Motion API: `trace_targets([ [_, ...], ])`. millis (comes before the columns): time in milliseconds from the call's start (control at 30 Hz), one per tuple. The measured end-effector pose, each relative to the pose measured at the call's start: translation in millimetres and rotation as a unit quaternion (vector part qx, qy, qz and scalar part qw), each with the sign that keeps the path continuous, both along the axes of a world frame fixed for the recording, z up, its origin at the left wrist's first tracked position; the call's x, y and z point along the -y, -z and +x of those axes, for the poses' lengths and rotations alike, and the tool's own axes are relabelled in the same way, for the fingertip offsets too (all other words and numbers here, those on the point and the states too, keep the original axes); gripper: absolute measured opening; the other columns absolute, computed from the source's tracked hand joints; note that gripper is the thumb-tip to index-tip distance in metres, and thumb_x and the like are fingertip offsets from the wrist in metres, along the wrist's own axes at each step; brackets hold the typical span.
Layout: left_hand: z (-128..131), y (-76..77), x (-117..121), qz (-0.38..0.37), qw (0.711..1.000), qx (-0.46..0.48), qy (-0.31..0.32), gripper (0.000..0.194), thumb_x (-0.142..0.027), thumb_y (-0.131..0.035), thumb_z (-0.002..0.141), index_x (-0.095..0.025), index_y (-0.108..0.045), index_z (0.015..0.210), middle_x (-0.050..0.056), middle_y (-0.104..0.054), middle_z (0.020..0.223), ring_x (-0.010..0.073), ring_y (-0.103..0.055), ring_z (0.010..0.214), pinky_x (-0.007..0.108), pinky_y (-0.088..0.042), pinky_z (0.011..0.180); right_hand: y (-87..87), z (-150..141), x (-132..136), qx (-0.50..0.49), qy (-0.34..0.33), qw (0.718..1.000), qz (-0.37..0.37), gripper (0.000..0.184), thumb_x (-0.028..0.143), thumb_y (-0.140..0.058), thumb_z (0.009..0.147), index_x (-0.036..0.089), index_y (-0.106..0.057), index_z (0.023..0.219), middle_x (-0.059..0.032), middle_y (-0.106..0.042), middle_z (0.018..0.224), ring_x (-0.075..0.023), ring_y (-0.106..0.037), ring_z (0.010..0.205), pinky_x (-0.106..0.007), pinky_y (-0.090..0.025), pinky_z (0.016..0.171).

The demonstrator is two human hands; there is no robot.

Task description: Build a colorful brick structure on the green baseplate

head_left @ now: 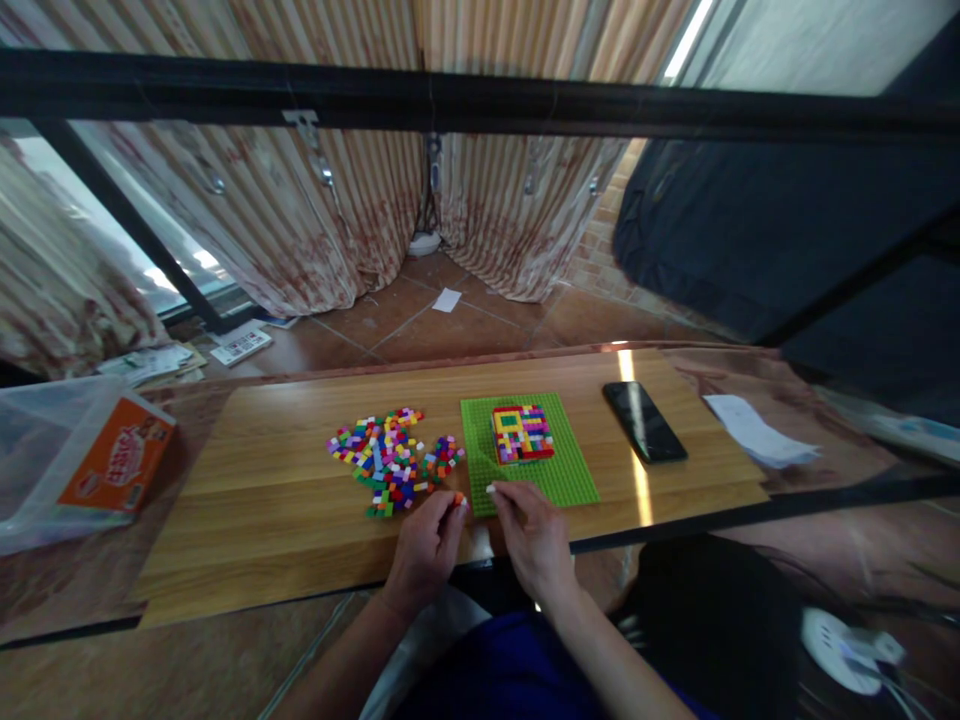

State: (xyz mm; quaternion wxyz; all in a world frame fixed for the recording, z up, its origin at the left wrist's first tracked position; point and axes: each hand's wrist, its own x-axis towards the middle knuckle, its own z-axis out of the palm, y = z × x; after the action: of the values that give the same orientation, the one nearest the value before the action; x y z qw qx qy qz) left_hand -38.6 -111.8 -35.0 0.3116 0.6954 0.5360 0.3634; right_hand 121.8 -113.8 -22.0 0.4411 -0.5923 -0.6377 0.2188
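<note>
A green baseplate (570, 470) lies on the wooden table top (285, 500), with a square block of small coloured bricks (522, 433) built on it. A loose heap of coloured bricks (394, 457) lies just left of the plate. My left hand (425, 550) rests at the table's near edge, fingers pinched on a small orange brick (458, 497). My right hand (534, 540) sits by the plate's near left corner, its fingers pinched on a small white brick (491, 489).
A black phone (643, 421) lies right of the baseplate, and a white paper (757, 430) beyond it. A clear plastic bag with an orange box (112, 455) is at the far left. Curtains and a tiled floor lie behind the table.
</note>
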Motion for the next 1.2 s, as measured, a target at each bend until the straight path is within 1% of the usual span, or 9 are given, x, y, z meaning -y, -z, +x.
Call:
trace_targets([
  [100,0,-0.9,1,-0.005,1.000,0.002,0.008,0.018,-0.029,-0.046,0.093,-0.019,-0.059,0.086,0.003,-0.063,0.078,0.0156,-0.060,0.073,0.025,-0.045,0.068,-1.1,24,-7,0.002,0.063,0.998,-0.003,0.020,0.030,-0.053,0.089,0.020,-0.070,0.094,-0.0064,-0.070,0.090,-0.0173,-0.065,0.081,-0.030,-0.052,0.075],
  [233,0,-2.1,0,0.001,1.000,0.000,0.013,0.018,-0.028,-0.046,0.092,-0.018,-0.060,0.087,0.004,-0.064,0.079,0.0160,-0.061,0.074,0.026,-0.045,0.068,-2.8,54,-17,0.023,0.153,0.988,-0.010,0.023,0.035,-0.055,0.087,0.018,-0.070,0.089,-0.0065,-0.070,0.085,-0.0167,-0.062,0.070,-0.029,-0.049,0.066],
  [333,1,-2.6,0,0.004,1.000,-0.008,0.013,0.018,-0.029,-0.046,0.093,-0.018,-0.060,0.087,0.004,-0.064,0.080,0.0159,-0.061,0.075,0.026,-0.045,0.069,-5.9,63,-25,0.022,0.185,0.982,-0.022,0.027,0.038,-0.056,0.085,0.016,-0.071,0.086,-0.0075,-0.070,0.082,-0.0175,-0.062,0.069,-0.029,-0.048,0.065],
  [467,2,-1.7,0,0.007,1.000,-0.020,0.013,0.019,-0.030,-0.045,0.093,-0.018,-0.059,0.086,0.003,-0.062,0.077,0.0152,-0.061,0.072,0.026,-0.045,0.067,-8.1,64,-36,0.023,0.202,0.978,-0.046,0.030,0.041,-0.059,0.082,0.014,-0.072,0.084,-0.0080,-0.070,0.078,-0.0186,-0.062,0.067,-0.030,-0.047,0.064],
  [600,2,1.1,0,0.015,0.999,-0.026,0.013,0.018,-0.030,-0.046,0.093,-0.018,-0.059,0.088,0.003,-0.062,0.078,0.0151,-0.060,0.073,0.026,-0.045,0.068,-8.5,62,-43,0.036,0.201,0.977,-0.061,0.030,0.042,-0.058,0.082,0.015,-0.072,0.083,-0.0073,-0.070,0.077,-0.0188,-0.062,0.067,-0.030,-0.045,0.063],
  [800,1,4.1,0,0.018,0.999,-0.027,0.018,0.018,-0.029,-0.046,0.094,-0.018,-0.058,0.089,0.003,-0.062,0.079,0.0150,-0.060,0.075,0.027,-0.045,0.069,-10.7,61,-47,0.065,0.206,0.974,-0.062,0.030,0.043,-0.057,0.082,0.017,-0.072,0.080,-0.0072,-0.070,0.075,-0.0190,-0.062,0.065,-0.029,-0.043,0.061],
  [1033,2,4.3,0,0.021,0.999,-0.023,0.021,0.017,-0.029,-0.046,0.094,-0.017,-0.059,0.090,0.003,-0.062,0.080,0.0148,-0.060,0.075,0.027,-0.045,0.070,-11.7,57,-49,0.087,0.214,0.971,-0.054,0.028,0.040,-0.057,0.081,0.017,-0.072,0.076,-0.0073,-0.071,0.075,-0.0195,-0.063,0.065,-0.029,-0.042,0.061],
  [1200,2,3.7,0,0.030,0.999,-0.029,0.021,0.018,-0.029,-0.046,0.094,-0.017,-0.059,0.090,0.003,-0.062,0.080,0.0149,-0.060,0.075,0.027,-0.046,0.069,-15.9,55,-51,0.090,0.230,0.966,-0.078,0.026,0.039,-0.059,0.079,0.018,-0.072,0.071,-0.0065,-0.071,0.071,-0.0201,-0.062,0.063,-0.030,-0.040,0.060],
])
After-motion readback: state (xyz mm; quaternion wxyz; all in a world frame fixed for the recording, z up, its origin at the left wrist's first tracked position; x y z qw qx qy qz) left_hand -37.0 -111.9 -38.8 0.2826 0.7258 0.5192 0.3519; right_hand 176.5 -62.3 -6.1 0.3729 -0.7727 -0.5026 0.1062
